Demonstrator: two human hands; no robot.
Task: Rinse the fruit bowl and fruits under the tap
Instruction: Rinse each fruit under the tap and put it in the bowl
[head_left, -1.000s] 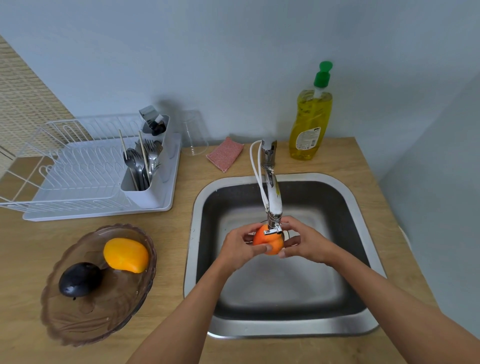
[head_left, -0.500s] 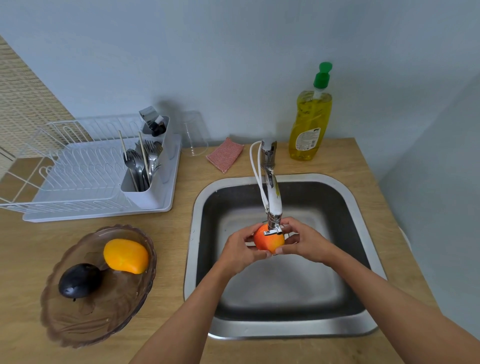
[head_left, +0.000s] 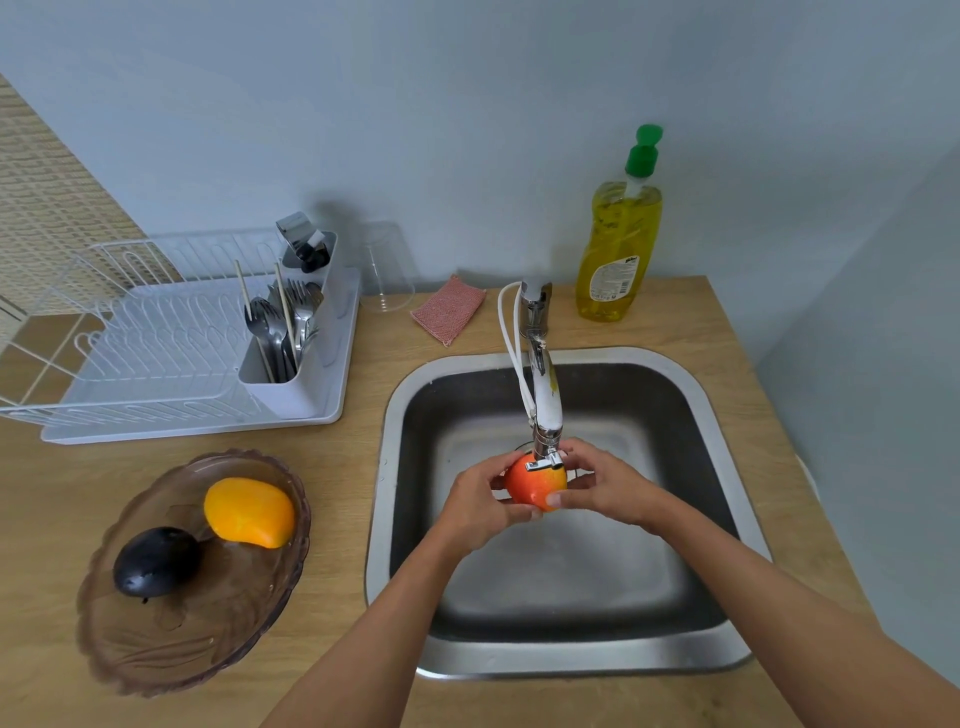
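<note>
Red-orange fruit: top hidden behind the tap nozzle; water I can't make out.
Around: fruit bowl on desk left of sink, yellow fruit and dark fruit inside.
Grip: my left hand and right hand curl fingers round it, over the sink basin.

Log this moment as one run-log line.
phase: red-orange fruit held under tap spout, over sink | left hand: grips fruit | right hand: grips fruit | bowl: on counter, holds yellow fruit, dark fruit
</note>
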